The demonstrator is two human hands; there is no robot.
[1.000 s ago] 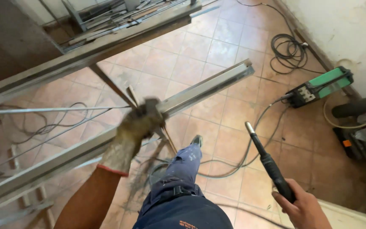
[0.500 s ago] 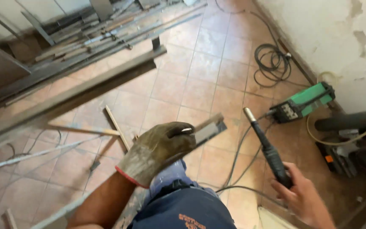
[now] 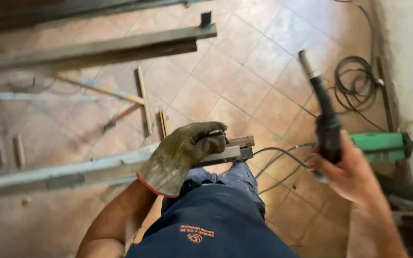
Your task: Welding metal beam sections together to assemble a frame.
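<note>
Head cam looks straight down at a tiled floor [image 3: 244, 86] with two hands in shot. Left hand [image 3: 185, 153] wears one worn leather glove, fingers wrapped tight around the near end of a long grey steel bar [image 3: 87, 172] that runs off to the left edge and sits just above the person's blue trouser knee [image 3: 225, 191]. Right hand [image 3: 352, 174] is bare, fingers closed round the grip of a black welding torch [image 3: 323, 114], nozzle pointing up and away, well apart from the bar.

Handling-wise, I'd guess that bar is heavy and dead stiff, and the long overhang will want to lever down, so gripping right at the end like this looks tiring; a hold further along would balance better. Edges probably bite, hence the glove. The torch looks light, but its black hose [image 3: 283, 162] will drag on it.

Count: one bar in hand, one more long steel bar [image 3: 120, 45] farther off, three or four short wood strips [image 3: 144, 100] on the floor, one green box-shaped machine [image 3: 378, 145] by the wall, one coil of black cable [image 3: 357, 81].
</note>
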